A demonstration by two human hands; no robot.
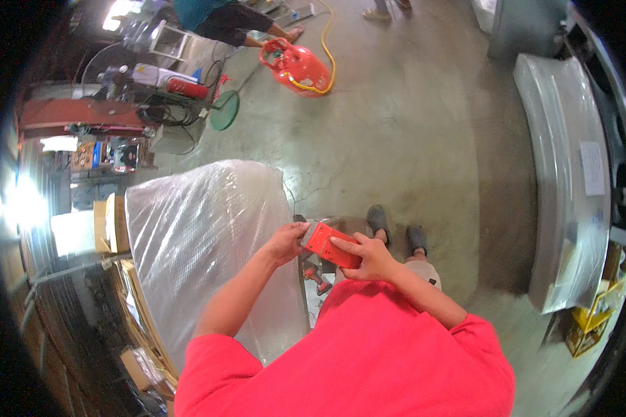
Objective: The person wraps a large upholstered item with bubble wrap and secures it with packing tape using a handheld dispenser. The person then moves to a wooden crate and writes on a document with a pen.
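A small red box [322, 240] with dark spots on its face and a greyish end is between my two hands, in front of my chest. My left hand [285, 244] is closed at its grey end, with the fingertips pinching there. Around the other end, my right hand [373, 258] grips the box, its thumb lying across the top. Below the box, a red and black cordless drill [316, 279] rests on a cluttered surface. Just left of my hands stands a large block wrapped in bubble wrap [215, 243].
A red gas cylinder [305, 69] with a yellow hose stands ahead, near another person's legs [238, 24]. Long plastic-wrapped goods [563, 181] line the right side, with a yellow crate [591, 320] nearby. Cardboard boxes [115, 222] and a fan [111, 73] are at the left.
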